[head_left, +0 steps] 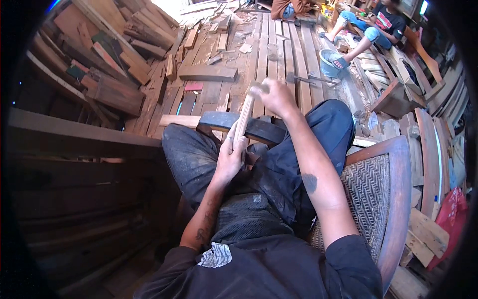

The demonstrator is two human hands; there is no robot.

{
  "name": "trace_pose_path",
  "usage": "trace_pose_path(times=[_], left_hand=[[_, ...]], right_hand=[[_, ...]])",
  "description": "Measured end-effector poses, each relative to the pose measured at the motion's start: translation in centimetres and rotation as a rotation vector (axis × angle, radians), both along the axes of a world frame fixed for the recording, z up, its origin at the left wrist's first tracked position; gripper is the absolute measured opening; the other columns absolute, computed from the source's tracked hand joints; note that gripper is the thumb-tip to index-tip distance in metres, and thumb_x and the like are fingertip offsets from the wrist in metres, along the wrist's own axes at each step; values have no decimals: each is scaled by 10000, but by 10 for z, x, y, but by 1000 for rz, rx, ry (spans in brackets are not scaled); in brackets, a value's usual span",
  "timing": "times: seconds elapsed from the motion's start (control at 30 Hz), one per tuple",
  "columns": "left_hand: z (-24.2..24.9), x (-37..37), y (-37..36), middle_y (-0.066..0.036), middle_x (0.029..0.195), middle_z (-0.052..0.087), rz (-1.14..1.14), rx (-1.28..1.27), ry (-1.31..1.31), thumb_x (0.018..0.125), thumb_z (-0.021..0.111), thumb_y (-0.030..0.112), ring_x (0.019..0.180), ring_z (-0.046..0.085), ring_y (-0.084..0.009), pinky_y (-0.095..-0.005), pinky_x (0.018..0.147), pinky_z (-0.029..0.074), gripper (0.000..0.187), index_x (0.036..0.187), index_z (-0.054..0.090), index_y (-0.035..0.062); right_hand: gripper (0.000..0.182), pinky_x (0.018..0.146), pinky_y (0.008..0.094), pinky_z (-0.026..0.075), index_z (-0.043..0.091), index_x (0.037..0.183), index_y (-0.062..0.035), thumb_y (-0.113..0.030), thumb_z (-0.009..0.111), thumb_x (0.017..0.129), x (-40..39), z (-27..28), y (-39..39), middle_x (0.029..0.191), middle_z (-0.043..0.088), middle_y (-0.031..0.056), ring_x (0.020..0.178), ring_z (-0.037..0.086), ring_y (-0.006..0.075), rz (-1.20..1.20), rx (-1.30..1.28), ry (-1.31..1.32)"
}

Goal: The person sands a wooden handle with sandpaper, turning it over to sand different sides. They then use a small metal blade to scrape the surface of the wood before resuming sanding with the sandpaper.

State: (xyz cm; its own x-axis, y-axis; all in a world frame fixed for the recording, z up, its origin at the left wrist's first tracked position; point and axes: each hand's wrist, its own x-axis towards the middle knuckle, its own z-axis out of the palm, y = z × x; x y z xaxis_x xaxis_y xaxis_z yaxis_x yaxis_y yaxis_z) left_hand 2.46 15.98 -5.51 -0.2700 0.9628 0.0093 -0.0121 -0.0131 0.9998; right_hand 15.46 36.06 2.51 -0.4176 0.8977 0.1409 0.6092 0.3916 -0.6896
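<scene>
My left hand (231, 158) is wrapped round the lower end of a pale, slim wooden stick (245, 113), which slants up and away from me above my lap. At its far end my right hand (277, 99) is closed, its fingers pinching a small greyish piece (257, 89) against the wood. That piece looks like sandpaper, but its kind is not clear. Behind the stick, a dark curved wooden part (221, 119) lies across in front of my knees. A light wooden board (180, 120) extends beyond it to the left.
Stacked planks (117, 60) lean at the left. A thick wood block (208, 74) and a long-handled tool (303, 79) lie on the slatted floor. At the right are a bucket (329, 64) and a woven-panel chair frame (371, 182). Another person (383, 25) sits beyond.
</scene>
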Motion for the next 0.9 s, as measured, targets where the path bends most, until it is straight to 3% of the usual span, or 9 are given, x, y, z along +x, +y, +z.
trace_pose_path(times=[0.13, 0.2, 0.27, 0.37, 0.47, 0.6, 0.77, 0.87, 0.9], left_hand=[[11, 4, -3, 78, 752, 473, 12, -66, -89, 1180, 530, 199, 571, 415, -21, -212, 494, 362, 601, 1732, 328, 74], [16, 4, -6, 77, 746, 467, -11, -66, -89, 1182, 525, 194, 572, 412, -22, -211, 491, 357, 594, 1728, 331, 62], [15, 2, -5, 76, 743, 463, -37, -59, -89, 1183, 526, 196, 573, 409, -22, -212, 491, 356, 593, 1725, 332, 55], [13, 2, -4, 79, 729, 452, -24, -73, -114, 1180, 530, 190, 565, 403, -23, -211, 488, 352, 596, 1723, 331, 46], [13, 1, -5, 77, 721, 451, -15, -90, -91, 1179, 531, 190, 554, 407, -24, -211, 488, 351, 592, 1719, 338, 46], [21, 1, -4, 71, 712, 462, -36, -98, -107, 1179, 535, 202, 538, 416, -29, -219, 473, 361, 578, 1709, 363, 49], [27, 3, -9, 53, 694, 483, -35, -128, -182, 1176, 533, 215, 520, 436, -44, -232, 456, 386, 567, 1706, 386, 74], [29, 0, -10, 51, 686, 473, -58, -160, -229, 1176, 529, 226, 516, 443, -54, -234, 463, 392, 584, 1722, 366, 101], [28, -1, -9, 52, 688, 467, -75, -162, -227, 1176, 524, 223, 520, 442, -54, -234, 468, 394, 588, 1727, 356, 104]], right_hand=[[532, 784, 414, 605, 851, 1123, -63, -570, 802, 970, 3, -21, -8, 987, 836, 155, 880, 797, 236, 390, -122, -28], [540, 671, 381, 573, 874, 1112, -102, -616, 805, 958, 6, -6, 8, 777, 789, 73, 669, 717, 167, 189, -221, -48], [600, 791, 391, 603, 865, 1139, -108, -657, 828, 900, 3, -17, 38, 816, 806, 129, 771, 779, 224, -40, -146, -4], [581, 625, 362, 540, 868, 1043, -62, -633, 794, 966, 4, -21, 17, 714, 753, 27, 640, 683, 117, 162, -206, 79], [557, 651, 390, 554, 877, 1028, -96, -640, 770, 981, 6, -15, 0, 723, 760, 15, 648, 695, 143, 318, -363, -19], [543, 742, 392, 591, 873, 1098, -96, -614, 805, 949, 7, -7, 29, 816, 791, 107, 760, 750, 164, -102, -153, -34], [522, 629, 343, 528, 861, 1008, -50, -565, 863, 928, 5, -18, -6, 698, 713, 20, 623, 636, 114, 303, -356, 83], [556, 637, 351, 535, 858, 1029, -42, -586, 869, 912, 7, -12, 7, 706, 723, 31, 634, 650, 122, 190, -279, 39], [562, 643, 361, 538, 846, 960, -35, -595, 864, 911, 4, -3, 12, 710, 732, 35, 641, 662, 130, -17, -139, -53]])
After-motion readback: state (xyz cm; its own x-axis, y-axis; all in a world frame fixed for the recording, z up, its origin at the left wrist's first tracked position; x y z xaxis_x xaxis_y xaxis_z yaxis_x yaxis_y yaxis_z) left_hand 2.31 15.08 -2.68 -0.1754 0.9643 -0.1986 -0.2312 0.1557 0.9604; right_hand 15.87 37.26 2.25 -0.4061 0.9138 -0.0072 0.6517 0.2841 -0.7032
